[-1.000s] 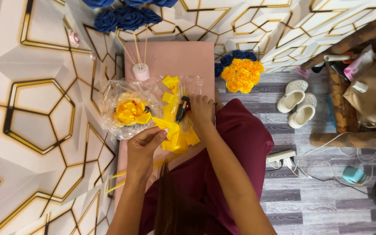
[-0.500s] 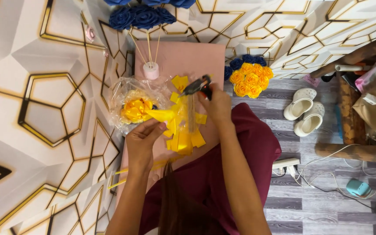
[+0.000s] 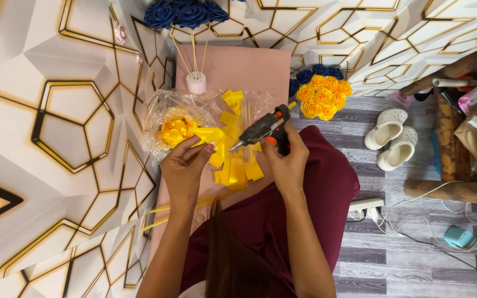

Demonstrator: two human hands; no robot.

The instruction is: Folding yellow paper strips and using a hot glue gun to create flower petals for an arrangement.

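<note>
We see that the right hand [image 3: 287, 160] has lifted the black glue gun [image 3: 263, 128] and turned it. Before, it pointed down among the yellow ribbon pieces [image 3: 237, 165]. Now it lies sideways above them, tip toward the left hand [image 3: 186, 165]. The left hand has come up to pinch a folded yellow ribbon piece [image 3: 211, 136] just beside the tip.

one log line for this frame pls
left hand: pinching yellow ribbon piece | right hand: holding black glue gun, nozzle toward ribbon | nearby: yellow ribbon rose in clear bag, pink board
</note>
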